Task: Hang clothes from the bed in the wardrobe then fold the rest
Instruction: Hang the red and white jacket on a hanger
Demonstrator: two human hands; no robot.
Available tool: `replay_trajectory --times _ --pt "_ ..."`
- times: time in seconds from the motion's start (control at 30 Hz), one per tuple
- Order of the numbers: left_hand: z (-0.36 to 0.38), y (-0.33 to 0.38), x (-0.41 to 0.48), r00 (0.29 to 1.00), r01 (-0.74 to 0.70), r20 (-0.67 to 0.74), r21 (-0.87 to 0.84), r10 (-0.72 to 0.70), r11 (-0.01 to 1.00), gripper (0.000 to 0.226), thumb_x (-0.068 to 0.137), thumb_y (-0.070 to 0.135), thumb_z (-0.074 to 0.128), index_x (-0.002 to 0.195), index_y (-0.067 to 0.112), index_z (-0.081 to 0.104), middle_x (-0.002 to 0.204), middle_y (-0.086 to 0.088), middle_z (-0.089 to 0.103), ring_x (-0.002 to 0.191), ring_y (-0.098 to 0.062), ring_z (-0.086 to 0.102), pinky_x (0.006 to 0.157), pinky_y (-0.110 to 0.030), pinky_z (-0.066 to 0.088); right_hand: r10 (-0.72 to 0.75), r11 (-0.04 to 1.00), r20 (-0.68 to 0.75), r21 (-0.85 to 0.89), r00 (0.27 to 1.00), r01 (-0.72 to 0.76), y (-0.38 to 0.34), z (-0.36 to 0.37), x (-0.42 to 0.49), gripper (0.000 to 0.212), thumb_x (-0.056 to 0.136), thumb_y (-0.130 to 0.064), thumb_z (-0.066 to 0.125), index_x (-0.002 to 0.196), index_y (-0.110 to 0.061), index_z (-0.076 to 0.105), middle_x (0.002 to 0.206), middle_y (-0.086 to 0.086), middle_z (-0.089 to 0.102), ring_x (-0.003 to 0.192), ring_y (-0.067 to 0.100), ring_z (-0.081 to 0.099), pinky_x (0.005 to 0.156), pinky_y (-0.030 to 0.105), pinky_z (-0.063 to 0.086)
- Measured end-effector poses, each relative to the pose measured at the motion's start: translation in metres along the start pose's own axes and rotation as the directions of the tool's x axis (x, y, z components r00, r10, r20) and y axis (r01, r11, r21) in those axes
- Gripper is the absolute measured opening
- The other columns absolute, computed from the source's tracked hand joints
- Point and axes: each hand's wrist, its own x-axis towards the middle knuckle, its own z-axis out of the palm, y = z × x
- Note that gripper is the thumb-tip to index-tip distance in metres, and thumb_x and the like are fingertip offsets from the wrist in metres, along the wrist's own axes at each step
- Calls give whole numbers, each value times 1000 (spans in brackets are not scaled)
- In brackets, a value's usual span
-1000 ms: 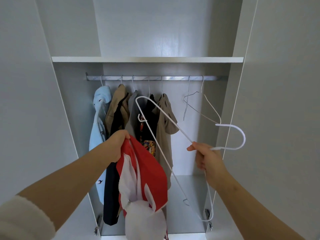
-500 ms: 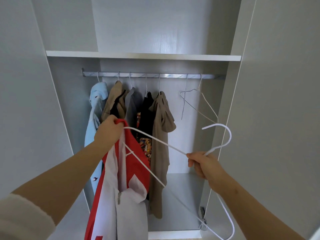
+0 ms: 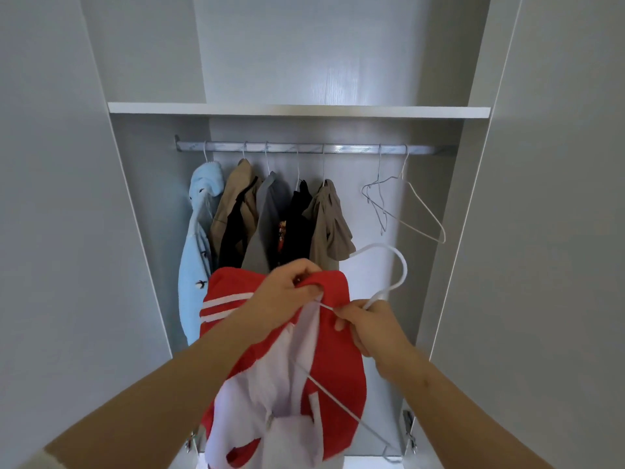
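I face the open wardrobe. My left hand point(image 3: 287, 292) grips the collar of a red and white garment point(image 3: 334, 353) that hangs down in front of me. My right hand point(image 3: 368, 324) holds a white wire hanger point(image 3: 394, 275) at its neck, just below the hook. One arm of the hanger runs into the garment's neck opening; the other arm shows against the fabric lower down. Behind my hands, the metal rail point(image 3: 338, 148) carries several hung clothes point(image 3: 270, 218).
Two empty wire hangers point(image 3: 406, 206) hang at the right end of the rail. A white shelf point(image 3: 297, 111) spans the wardrobe above the rail. Open doors stand on both sides, the right door point(image 3: 558, 198) close to my right arm.
My hands have come together. The hanger's arm has gone into the garment's neck, and the garment has shifted to the right, in front of the hung clothes.
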Motion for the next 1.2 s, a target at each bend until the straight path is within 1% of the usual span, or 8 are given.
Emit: replay_trajectory --times 0.1,0.23,0.33,0.43,0.6,0.8,0.97,1.2 --pt "16 -5 -12 987 161 45 -325 -155 932 24 87 -3 53 87 18 63 89 1 66 87 -13 62 85 -28 50 47 995 -95 96 994 -38 4 6 3 35 84 -13 56 49 -12 53 31 -10 32 27 4 25 33 16 20" --pt "7 -10 -20 982 -28 186 74 14 997 20 86 9 62 95 27 62 89 10 62 81 2 58 79 -23 49 53 992 -227 123 972 -26 8 -3 7 34 79 -8 54 46 -15 52 31 -10 33 28 3 26 34 17 21" --pt "-4 -13 -12 876 -350 74 778 477 522 26 80 33 61 102 22 69 96 1 64 92 -15 61 85 -42 48 -29 993 -251 102 967 56 0 -16 8 42 79 -7 53 38 -15 55 30 -9 34 26 3 28 30 13 22" --pt "-3 -6 1 824 -326 131 905 551 273 40 76 43 67 108 19 68 101 -3 66 103 -26 63 97 -59 36 -137 988 -220 38 966 149 -11 -23 8 45 79 -5 51 36 -17 58 30 -11 37 27 3 31 33 12 25" --pt "-1 9 17 770 -423 151 848 620 319 38 87 37 45 78 11 71 63 -4 61 56 -20 60 62 -32 50 -361 931 -331 -72 872 358 -27 -24 3 30 80 -3 58 52 -11 65 46 -2 57 46 7 49 53 31 42" --pt "-7 12 21 833 -219 -195 744 518 631 25 88 31 59 86 10 71 73 -7 68 68 -22 65 60 -26 43 -836 544 -288 -535 466 646 -27 -22 -15 7 76 -10 55 76 -16 59 73 -16 54 71 12 52 70 25 44" --pt "-18 27 33 844 -105 -377 580 381 808 28 92 37 54 96 14 68 80 -1 66 78 -20 62 71 -34 48 -509 685 -89 -644 856 340 17 -21 -5 19 79 -23 58 65 -24 46 52 -10 47 48 4 44 48 15 35" --pt "-36 45 25 863 -215 -344 414 371 884 19 91 32 57 87 15 66 61 13 53 58 -5 49 64 -30 44 68 838 -64 -538 996 -92 58 -23 21 51 68 -33 78 112 -22 57 105 -1 60 101 21 59 86 33 48"
